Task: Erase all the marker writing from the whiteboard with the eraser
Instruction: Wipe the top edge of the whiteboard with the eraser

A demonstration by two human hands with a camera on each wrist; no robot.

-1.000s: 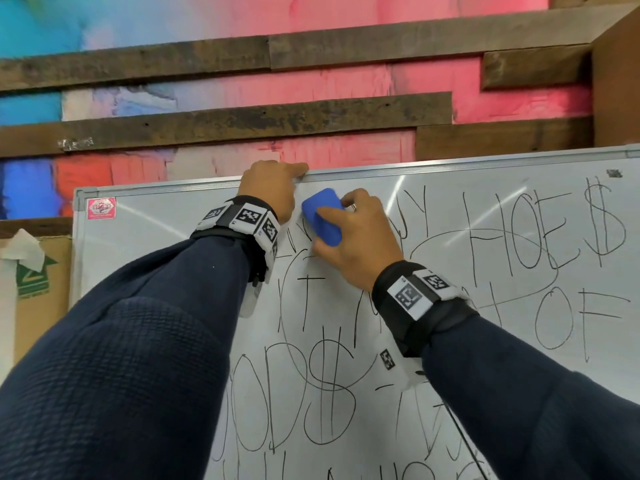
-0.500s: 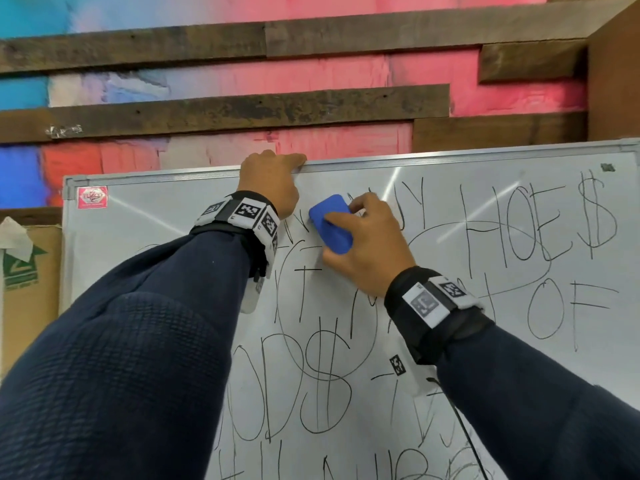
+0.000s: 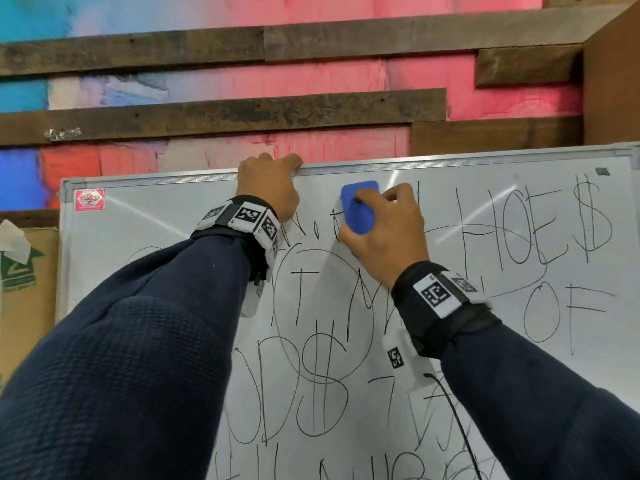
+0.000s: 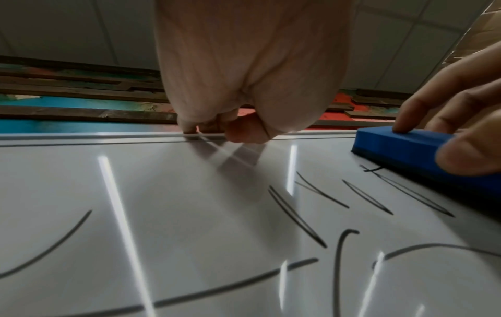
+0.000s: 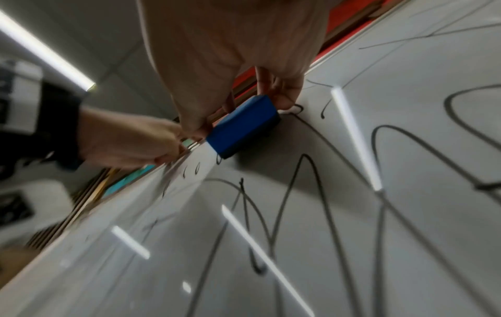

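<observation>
A whiteboard point(image 3: 156, 230) covered in black marker writing point(image 3: 519, 237) leans against the wall. My right hand point(image 3: 384, 230) grips a blue eraser point(image 3: 358, 209) and holds it flat against the board near the top edge, in the middle. In the right wrist view the eraser point(image 5: 244, 126) sits on the board among black strokes. My left hand point(image 3: 270, 185) curls its fingers over the board's top frame point(image 3: 450, 162), just left of the eraser. In the left wrist view the fingers point(image 4: 211, 126) hook the frame, and the eraser point(image 4: 406, 148) lies at the right.
Behind the board is a wall painted pink and blue, crossed by dark wooden planks point(image 3: 242, 112). A cardboard box point(image 3: 24, 289) stands left of the board. A red sticker point(image 3: 89, 199) marks the board's top left corner. A black cable point(image 3: 460, 427) hangs from my right wrist.
My right hand has slid the eraser to the right and slightly up along the top of the board, wiping some letters there. My left hand has stayed on the frame.
</observation>
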